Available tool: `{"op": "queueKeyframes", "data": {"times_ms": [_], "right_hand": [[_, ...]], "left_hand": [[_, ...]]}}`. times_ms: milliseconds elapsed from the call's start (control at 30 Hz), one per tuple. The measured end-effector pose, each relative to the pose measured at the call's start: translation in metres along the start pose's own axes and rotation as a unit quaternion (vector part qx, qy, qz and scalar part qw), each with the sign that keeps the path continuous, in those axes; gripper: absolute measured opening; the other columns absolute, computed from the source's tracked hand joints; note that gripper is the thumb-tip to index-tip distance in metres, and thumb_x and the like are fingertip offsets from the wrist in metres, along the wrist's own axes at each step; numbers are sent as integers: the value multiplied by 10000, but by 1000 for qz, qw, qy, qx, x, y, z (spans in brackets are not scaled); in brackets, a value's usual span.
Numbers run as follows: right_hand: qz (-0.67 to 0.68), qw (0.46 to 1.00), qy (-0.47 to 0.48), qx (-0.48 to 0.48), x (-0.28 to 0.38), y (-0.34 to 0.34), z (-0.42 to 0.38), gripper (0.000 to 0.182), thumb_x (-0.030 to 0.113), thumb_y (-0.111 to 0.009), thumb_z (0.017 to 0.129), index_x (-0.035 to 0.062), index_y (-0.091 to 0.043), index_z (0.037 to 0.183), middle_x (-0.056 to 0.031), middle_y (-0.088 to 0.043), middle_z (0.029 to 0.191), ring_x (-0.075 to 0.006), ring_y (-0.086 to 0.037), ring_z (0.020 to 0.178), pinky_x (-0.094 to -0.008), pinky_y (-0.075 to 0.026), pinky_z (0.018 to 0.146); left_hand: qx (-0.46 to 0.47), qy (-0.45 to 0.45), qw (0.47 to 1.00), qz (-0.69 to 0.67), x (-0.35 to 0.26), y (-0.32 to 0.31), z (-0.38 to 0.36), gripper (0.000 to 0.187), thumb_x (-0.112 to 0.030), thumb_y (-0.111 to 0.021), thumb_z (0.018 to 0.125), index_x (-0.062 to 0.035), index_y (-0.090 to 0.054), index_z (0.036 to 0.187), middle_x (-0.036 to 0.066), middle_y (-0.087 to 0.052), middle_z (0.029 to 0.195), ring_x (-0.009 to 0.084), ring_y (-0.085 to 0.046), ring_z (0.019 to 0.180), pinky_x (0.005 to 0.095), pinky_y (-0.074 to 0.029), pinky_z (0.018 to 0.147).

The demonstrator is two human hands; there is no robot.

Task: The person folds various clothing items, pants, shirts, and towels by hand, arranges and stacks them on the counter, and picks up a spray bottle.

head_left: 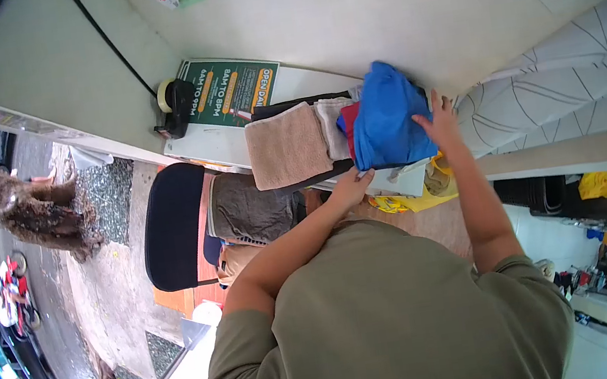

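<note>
While the head camera is looking steeply down over the person's olive-green shirt (391, 317), both bare hands are reaching forward to a blue garment (387, 119) that is lying bunched on the near end of a white counter (223, 142). The left hand (349, 185) is meeting the lower edge of the blue cloth, its fingers pressed together and curling under the fabric; whether they are pinching it cannot be told. The right hand (440, 124) is lying flat against the garment's side, fingers extended and slightly spread. Just beside the blue garment, a red cloth (349, 122) is showing at its edge, followed by a grey-white folded towel (333, 125) and a tan folded towel (288, 145), the last hanging over the counter edge. Farther along the counter, a green opening-hours sign (234, 91) is lying flat, and a tape dispenser (174, 107) is sitting at its far end beneath a black cable (108, 42) running along the wall. Below the counter, a dark blue chair (173, 227) is carrying a grey garment (252, 212). Yellow fabric (418, 200) is showing under the blue garment.
</note>
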State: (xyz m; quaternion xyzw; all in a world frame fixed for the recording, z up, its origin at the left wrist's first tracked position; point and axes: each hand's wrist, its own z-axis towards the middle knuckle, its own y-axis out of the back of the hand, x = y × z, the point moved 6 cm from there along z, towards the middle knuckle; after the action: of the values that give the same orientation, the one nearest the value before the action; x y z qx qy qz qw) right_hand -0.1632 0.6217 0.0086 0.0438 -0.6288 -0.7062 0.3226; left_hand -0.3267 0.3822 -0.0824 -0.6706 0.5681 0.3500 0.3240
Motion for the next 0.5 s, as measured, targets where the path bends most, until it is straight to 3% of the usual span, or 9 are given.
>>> {"op": "queueKeyframes", "data": {"times_ms": [33, 167, 200, 300, 333, 400, 433, 500], "right_hand": [[17, 999, 32, -22, 13, -5, -9, 732, 443, -717, 826, 111, -457, 1425, -255, -376, 1457, -448, -445, 1267, -501, -392, 1044], [-60, 984, 165, -14, 115, 0, -25, 768, 555, -693, 791, 225, -452, 1442, -239, -278, 1531, -477, -321, 1362, -643, -265, 1077], [-29, 987, 159, -23, 124, -10, -23, 759, 613, -648, 799, 271, -446, 1446, -200, -239, 1564, -454, -258, 1406, -700, -184, 1075], [-10, 989, 141, -42, 133, -51, -8, 750, 629, -613, 823, 288, -421, 1463, -174, -233, 1577, -464, -249, 1411, -693, -191, 1080], [-72, 986, 152, 13, 127, -79, -8, 754, 642, -579, 846, 306, -376, 1489, -165, -213, 1589, -458, -234, 1424, -699, -189, 1077], [-126, 975, 173, 55, 120, -97, -6, 748, 631, -572, 857, 320, -351, 1500, -164, -200, 1594, -454, -227, 1430, -703, -186, 1075], [-154, 970, 177, 64, 120, -104, -2, 745, 626, -569, 863, 328, -338, 1506, -164, -194, 1597, -452, -223, 1433, -705, -185, 1074], [-137, 969, 191, 72, 116, -102, -6, 735, 623, -562, 870, 335, -335, 1507, -160, -190, 1600, -448, -220, 1436, -707, -181, 1073]], "left_hand": [[14, 55, 998, -32, 6, -2, 2, 541, -419, -642, 929, -39, -479, 1277, 91, -637, 958, 145, -640, 693, 273, -517, 593], [32, -2, 982, -189, -5, 13, -4, 631, -376, -601, 962, -60, -333, 1438, 91, -626, 989, 151, -649, 702, 262, -516, 592], [24, -38, 993, -112, -14, 21, -15, 659, -336, -588, 976, -71, -275, 1492, 80, -620, 1005, 139, -632, 728, 278, -523, 628], [65, -101, 989, -83, -6, 40, -53, 601, -317, -596, 974, -71, -356, 1468, 68, -622, 1030, 131, -612, 759, 291, -526, 681], [45, -69, 993, -81, 19, 50, -59, 486, -282, -592, 976, -76, -477, 1401, 67, -638, 1030, 129, -604, 794, 294, -523, 714], [-98, -32, 989, -110, 83, 89, -77, 436, -295, -607, 963, -78, -549, 1336, 72, -651, 997, 154, -616, 805, 295, -520, 706], [-256, 39, 960, -104, 146, 116, -83, 466, -315, -636, 932, -61, -559, 1314, 100, -677, 1014, 203, -644, 872, 328, -525, 758], [-491, 189, 837, -151, 238, 150, -119, 525, -345, -693, 876, -9, -575, 1262, 157, -697, 1055, 279, -666, 970, 375, -521, 842]]}}
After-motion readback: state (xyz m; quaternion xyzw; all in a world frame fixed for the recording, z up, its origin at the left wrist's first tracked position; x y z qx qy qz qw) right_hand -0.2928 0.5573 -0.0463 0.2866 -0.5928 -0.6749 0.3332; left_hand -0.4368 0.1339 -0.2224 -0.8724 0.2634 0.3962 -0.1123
